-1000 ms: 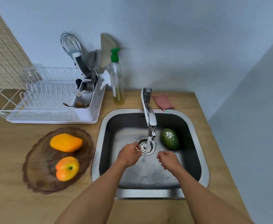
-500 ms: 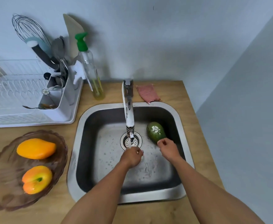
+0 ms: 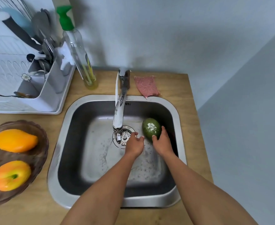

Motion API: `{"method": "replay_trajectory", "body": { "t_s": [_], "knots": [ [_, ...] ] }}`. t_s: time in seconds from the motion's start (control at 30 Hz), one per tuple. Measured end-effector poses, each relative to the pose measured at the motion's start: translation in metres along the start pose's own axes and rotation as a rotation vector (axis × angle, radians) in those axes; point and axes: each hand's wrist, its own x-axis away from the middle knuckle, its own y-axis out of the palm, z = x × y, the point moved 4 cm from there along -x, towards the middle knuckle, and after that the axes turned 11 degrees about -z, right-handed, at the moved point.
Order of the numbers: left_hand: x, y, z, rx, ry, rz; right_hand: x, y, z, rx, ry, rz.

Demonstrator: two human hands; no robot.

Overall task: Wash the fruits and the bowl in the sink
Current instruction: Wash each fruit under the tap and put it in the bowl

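A green avocado (image 3: 150, 127) lies in the steel sink (image 3: 63, 143), right of the drain. My right hand (image 3: 162, 143) wraps its fingers around the avocado's near side. My left hand (image 3: 134, 145) hovers beside it with fingers apart, just right of the faucet spout (image 3: 119, 116), holding nothing. On the counter at the left stands a brown glass bowl (image 3: 40, 153) with an orange mango (image 3: 14, 140) and an orange-yellow fruit (image 3: 11, 175) inside.
A white dish rack (image 3: 40, 104) with utensils sits at the back left. A soap bottle (image 3: 79, 51) with a green pump stands behind the sink. A pink mesh scrubber (image 3: 147, 86) lies right of the faucet. The wall is close on the right.
My right hand has moved up and right and closed around the avocado. My left hand has opened and followed toward it. The view has shifted closer and to the right.
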Motion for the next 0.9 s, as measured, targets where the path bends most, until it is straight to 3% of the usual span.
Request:
{"method": "replay_trajectory", "body": {
  "t_s": [0.3, 0.5, 0.77, 0.9],
  "knots": [
    [-0.018, 0.014, 0.004, 0.292, -0.025, -0.006, -0.017, 0.013, -0.004, 0.089, 0.031, 0.065],
    [-0.022, 0.017, -0.007, 0.468, -0.099, -0.025, -0.026, 0.012, 0.01, -0.346, 0.125, -0.083],
    [0.005, 0.013, -0.024, 0.584, -0.072, -0.092, -0.002, 0.027, 0.025, -0.527, 0.145, -0.187],
    [0.015, 0.001, -0.033, 0.624, -0.07, -0.178, 0.013, 0.035, 0.023, -0.676, 0.16, -0.144]
  ]
}}
